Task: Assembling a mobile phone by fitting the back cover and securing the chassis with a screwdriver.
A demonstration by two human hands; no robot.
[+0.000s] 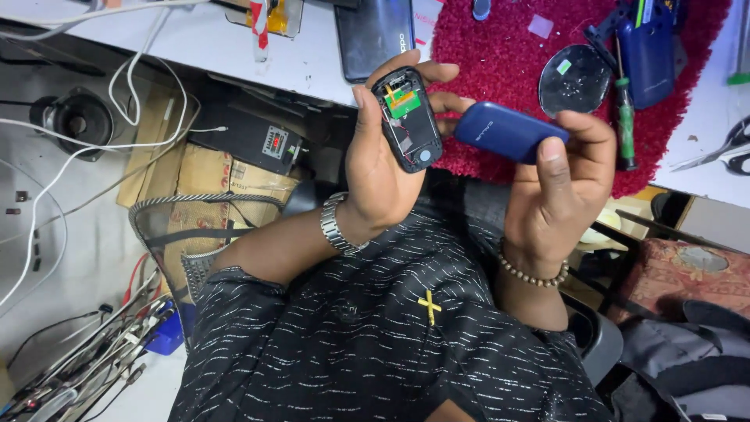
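My left hand (375, 176), with a metal watch on the wrist, grips a small opened phone body (408, 117). The body is held upright, and its black inside shows a green board and thin wires. My right hand (566, 191), with a bead bracelet on the wrist, pinches a dark blue back cover (504, 131) between thumb and fingers, just right of the phone body. Both are held above my lap, in front of the table edge.
A red mat (562, 47) on the white table carries a round black disc (574, 78), a green-handled screwdriver (625, 117) and a blue device (652, 47). A black smartphone (375, 35) lies at its left, scissors (723, 152) at right. Below left are white cables, a speaker (76, 119), and cardboard boxes.
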